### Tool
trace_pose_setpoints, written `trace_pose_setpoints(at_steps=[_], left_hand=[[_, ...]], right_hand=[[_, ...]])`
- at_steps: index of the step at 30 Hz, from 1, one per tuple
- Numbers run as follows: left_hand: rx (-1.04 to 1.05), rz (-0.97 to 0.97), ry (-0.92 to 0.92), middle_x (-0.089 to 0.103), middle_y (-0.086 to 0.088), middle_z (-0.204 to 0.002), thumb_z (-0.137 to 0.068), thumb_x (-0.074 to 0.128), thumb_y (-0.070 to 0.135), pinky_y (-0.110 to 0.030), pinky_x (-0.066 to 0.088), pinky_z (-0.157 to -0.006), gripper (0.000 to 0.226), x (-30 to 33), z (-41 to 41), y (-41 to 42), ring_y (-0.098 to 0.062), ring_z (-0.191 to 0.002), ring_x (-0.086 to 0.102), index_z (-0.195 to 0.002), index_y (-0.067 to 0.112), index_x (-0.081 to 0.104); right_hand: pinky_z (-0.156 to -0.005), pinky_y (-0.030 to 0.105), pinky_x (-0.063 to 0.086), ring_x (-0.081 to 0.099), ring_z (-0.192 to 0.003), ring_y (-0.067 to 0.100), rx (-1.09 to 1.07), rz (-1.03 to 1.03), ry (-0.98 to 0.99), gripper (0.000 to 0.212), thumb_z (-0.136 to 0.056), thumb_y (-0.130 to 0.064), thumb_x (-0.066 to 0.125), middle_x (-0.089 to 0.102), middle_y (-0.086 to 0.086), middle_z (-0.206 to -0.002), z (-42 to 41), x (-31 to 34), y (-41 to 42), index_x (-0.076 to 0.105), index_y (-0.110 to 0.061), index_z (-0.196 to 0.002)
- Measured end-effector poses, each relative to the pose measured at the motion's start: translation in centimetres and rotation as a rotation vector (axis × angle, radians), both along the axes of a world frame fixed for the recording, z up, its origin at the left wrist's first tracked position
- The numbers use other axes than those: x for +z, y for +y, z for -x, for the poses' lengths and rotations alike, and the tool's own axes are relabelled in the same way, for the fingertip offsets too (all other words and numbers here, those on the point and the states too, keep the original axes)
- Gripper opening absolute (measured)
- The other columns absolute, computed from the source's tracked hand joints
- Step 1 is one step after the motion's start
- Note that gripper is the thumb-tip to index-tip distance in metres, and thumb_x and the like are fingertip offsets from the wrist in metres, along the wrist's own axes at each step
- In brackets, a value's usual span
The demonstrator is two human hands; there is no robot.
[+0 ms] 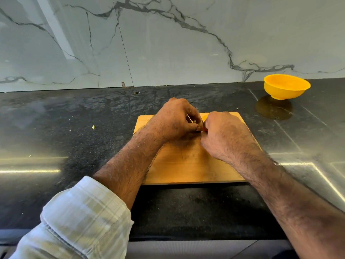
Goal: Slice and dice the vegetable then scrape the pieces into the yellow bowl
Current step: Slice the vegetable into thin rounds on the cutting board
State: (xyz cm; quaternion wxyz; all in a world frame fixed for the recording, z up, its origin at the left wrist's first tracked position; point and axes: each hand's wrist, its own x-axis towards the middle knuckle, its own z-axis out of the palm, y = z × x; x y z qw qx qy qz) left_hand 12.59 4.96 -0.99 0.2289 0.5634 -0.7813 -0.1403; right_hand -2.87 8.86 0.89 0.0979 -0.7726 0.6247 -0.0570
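The marble wall [168, 43] fills the back of your view, pale and glossy with grey veins branching across it. Below it runs the dark stone counter [74, 128], polished and speckled, catching bright streaks of light on both sides. A few pale crumbs lie scattered on it, one scrap [93, 126] well off to your left.

Centre stage, the wooden cutting board [190, 165]: a flat rectangle, warm tan, rounded at its far corners, faint knife marks across its grain. Your rolled sleeve [84, 217], a light plaid fabric, sits low on your left forearm.

Both hands meet at the far half of the board. Your left hand [173, 118] has its fingers curled down, pinching something small against the wood; only a sliver of pale vegetable [193, 121] peeks between the fingertips, too hidden to tell its shape or kind. Your right hand [224, 133] is wrapped tight in a fist around the knife [198, 114]: a hint of red handle shows at the thumb, and the thin steel blade rises just beside your left fingers.

Far right, near the wall and well apart from the board, stands the yellow bowl [286, 86], round, smooth plastic, on a small foot, mirrored in the counter's shine.
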Motion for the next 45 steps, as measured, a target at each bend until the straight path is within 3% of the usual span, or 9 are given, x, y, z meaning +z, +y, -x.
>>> trace_pose_setpoints(at_steps=[7,11,22,28,33,37,41,45], left_hand=[[0.026,-0.011,0.004,0.077,0.012,-0.104,-0.088,0.085,0.034,-0.032,0.062,-0.089,0.021,-0.2,-0.1,-0.3,-0.001,-0.089,0.069,-0.108,0.027,0.082],[0.016,-0.048,0.02,0.075,0.008,-0.117,-0.091,0.082,0.026,-0.035,0.062,-0.092,0.021,-0.1,0.0,-0.1,-0.005,-0.092,0.071,-0.112,0.026,0.08],[0.039,-0.053,0.066,0.07,0.023,-0.087,-0.085,0.088,0.026,-0.034,0.062,-0.091,0.016,-0.2,-0.3,-0.3,-0.002,-0.086,0.07,-0.1,0.028,0.083],[0.046,-0.049,0.052,0.068,0.027,-0.09,-0.083,0.089,0.031,-0.042,0.061,-0.092,0.015,-0.6,-0.5,-0.8,-0.011,-0.099,0.068,-0.097,0.033,0.083],[0.029,-0.058,0.056,0.076,0.016,-0.096,-0.086,0.086,0.025,-0.035,0.063,-0.09,0.015,-0.3,-0.2,-0.5,-0.005,-0.088,0.071,-0.101,0.025,0.084],[0.026,-0.043,0.057,0.078,0.015,-0.088,-0.086,0.087,0.024,-0.032,0.063,-0.087,0.012,-0.2,-0.2,-0.2,-0.002,-0.082,0.072,-0.097,0.025,0.085],[0.031,-0.036,0.055,0.078,0.014,-0.086,-0.085,0.087,0.024,-0.031,0.064,-0.086,0.011,-0.2,-0.2,-0.2,-0.001,-0.081,0.072,-0.096,0.025,0.085],[0.024,-0.037,0.05,0.078,0.014,-0.085,-0.084,0.088,0.025,-0.028,0.064,-0.085,0.012,-0.3,-0.2,-0.3,0.001,-0.08,0.072,-0.095,0.025,0.085]], right_hand=[[-0.065,0.03,0.045,0.053,-0.079,0.017,-0.006,0.009,0.027,0.023,-0.096,-0.037,0.062,0.048,-0.004,-0.082,1.4,-1.4,2.0,0.062,-0.022,-0.113],[-0.076,0.032,0.056,0.059,-0.087,0.019,-0.004,-0.037,0.023,0.034,-0.097,-0.039,0.06,0.059,-0.001,-0.095,2.1,-1.0,2.3,0.065,-0.026,-0.128],[-0.07,0.032,0.055,0.061,-0.081,0.022,-0.009,0.096,-0.029,0.029,-0.099,-0.043,0.054,0.058,0.002,-0.084,1.5,-0.2,1.9,0.069,-0.024,-0.115],[-0.069,0.032,0.049,0.059,-0.086,0.025,-0.008,0.014,0.04,0.028,-0.097,-0.039,0.061,0.054,0.003,-0.087,0.8,0.7,1.8,0.065,-0.021,-0.119],[-0.077,0.036,0.053,0.057,-0.093,0.024,0.008,-0.049,0.108,0.039,-0.097,-0.039,0.064,0.055,0.003,-0.097,-0.2,1.6,1.7,0.06,-0.021,-0.132],[-0.073,0.035,0.052,0.057,-0.085,0.023,0.007,-0.041,0.084,0.03,-0.097,-0.033,0.065,0.049,0.001,-0.082,-0.5,1.4,1.0,0.062,-0.018,-0.123],[-0.065,0.031,0.052,0.056,-0.07,0.016,-0.003,0.026,0.01,0.017,-0.093,-0.03,0.067,0.053,0.0,-0.076,-0.3,0.5,0.4,0.054,-0.02,-0.094],[-0.066,0.031,0.055,0.06,-0.074,0.017,-0.017,0.005,-0.026,0.017,-0.092,-0.032,0.068,0.057,0.0,-0.079,-0.1,0.4,0.4,0.057,-0.02,-0.094]])
